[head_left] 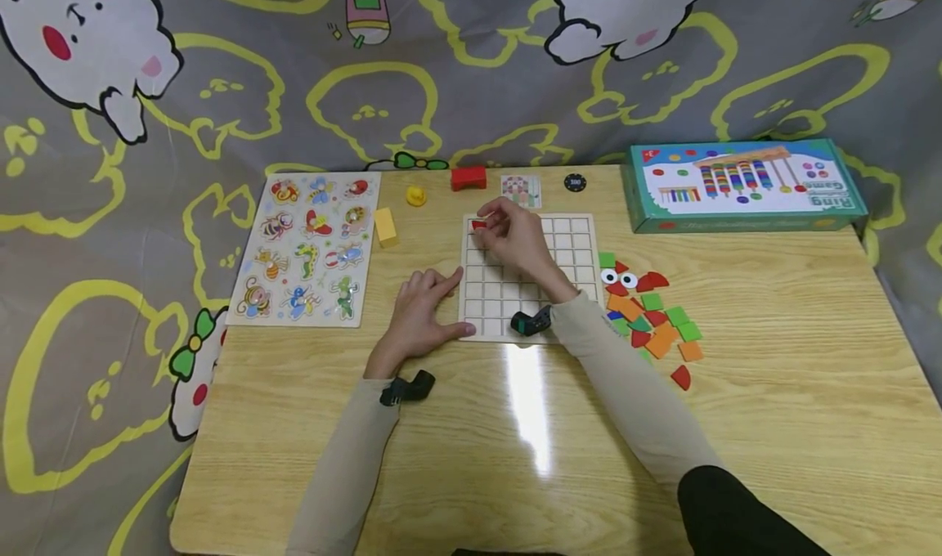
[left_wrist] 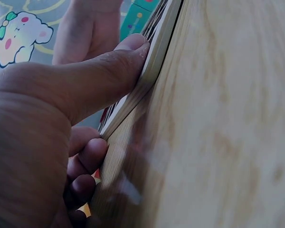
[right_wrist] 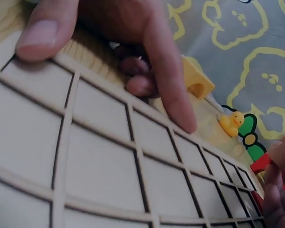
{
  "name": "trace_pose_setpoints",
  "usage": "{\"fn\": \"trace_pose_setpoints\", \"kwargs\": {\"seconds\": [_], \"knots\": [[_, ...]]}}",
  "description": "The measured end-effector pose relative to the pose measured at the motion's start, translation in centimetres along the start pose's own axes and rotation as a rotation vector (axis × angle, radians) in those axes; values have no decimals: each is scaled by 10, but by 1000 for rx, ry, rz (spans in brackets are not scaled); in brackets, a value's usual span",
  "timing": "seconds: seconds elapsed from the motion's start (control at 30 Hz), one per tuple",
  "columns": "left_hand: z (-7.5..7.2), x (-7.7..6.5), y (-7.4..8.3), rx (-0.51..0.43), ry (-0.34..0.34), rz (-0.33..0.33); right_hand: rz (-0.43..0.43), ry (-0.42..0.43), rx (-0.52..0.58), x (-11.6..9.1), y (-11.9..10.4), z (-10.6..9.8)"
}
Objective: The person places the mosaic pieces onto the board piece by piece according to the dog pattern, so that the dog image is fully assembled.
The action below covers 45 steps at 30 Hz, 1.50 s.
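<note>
A pale wooden grid board (head_left: 482,325) lies on the table. My left hand (head_left: 421,315) is at its left side, the thumb at the near corner and the index fingertip higher along the edge. In the left wrist view the thumb (left_wrist: 104,76) presses on the board's rim. Over the far left of the grid, my right hand (head_left: 518,241) pinches a small red piece (head_left: 478,224) at the corner cell. The right wrist view shows that hand (right_wrist: 281,175) at its right edge, with part of the red piece (right_wrist: 258,202) beside the fingers.
Right of the board lies a pile of red, green and orange pieces (head_left: 661,339), with two googly eyes (head_left: 628,280). An insect puzzle (head_left: 294,294) is at the left. Behind are a yellow block (head_left: 385,226), duck (head_left: 415,195), red block (head_left: 468,179), card (head_left: 521,190), black chip (head_left: 576,182) and game box (head_left: 746,186).
</note>
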State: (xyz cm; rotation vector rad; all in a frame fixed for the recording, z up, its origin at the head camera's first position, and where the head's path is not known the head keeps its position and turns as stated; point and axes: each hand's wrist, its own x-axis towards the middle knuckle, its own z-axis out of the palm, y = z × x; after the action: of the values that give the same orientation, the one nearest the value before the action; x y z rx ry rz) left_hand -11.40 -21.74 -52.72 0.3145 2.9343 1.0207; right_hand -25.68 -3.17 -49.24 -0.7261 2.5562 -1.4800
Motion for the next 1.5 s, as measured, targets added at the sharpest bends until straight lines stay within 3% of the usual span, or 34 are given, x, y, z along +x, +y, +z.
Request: {"fn": "trace_pose_setpoints", "kwargs": {"seconds": [0.17, 0.33, 0.67, 0.9, 1.07, 1.33, 1.5], "knots": [[-1, 2, 3, 1, -11, 3, 20, -56, 3, 0, -2, -2], [-1, 2, 5, 0, -9, 11, 10, -30, -17, -1, 1, -2], [-1, 3, 6, 29, -2, 23, 33, 4, -203, -3, 2, -3], [-2, 3, 6, 37, -3, 15, 4, -42, -213, -1, 2, -5], [-2, 1, 5, 34, -8, -4, -16, -30, -198, 0, 4, -2], [-1, 0, 4, 20, 4, 0, 16, -24, -198, 1, 4, 2], [-2, -2, 5, 15, 4, 0, -69, -53, -146, -13, 1, -17]]}}
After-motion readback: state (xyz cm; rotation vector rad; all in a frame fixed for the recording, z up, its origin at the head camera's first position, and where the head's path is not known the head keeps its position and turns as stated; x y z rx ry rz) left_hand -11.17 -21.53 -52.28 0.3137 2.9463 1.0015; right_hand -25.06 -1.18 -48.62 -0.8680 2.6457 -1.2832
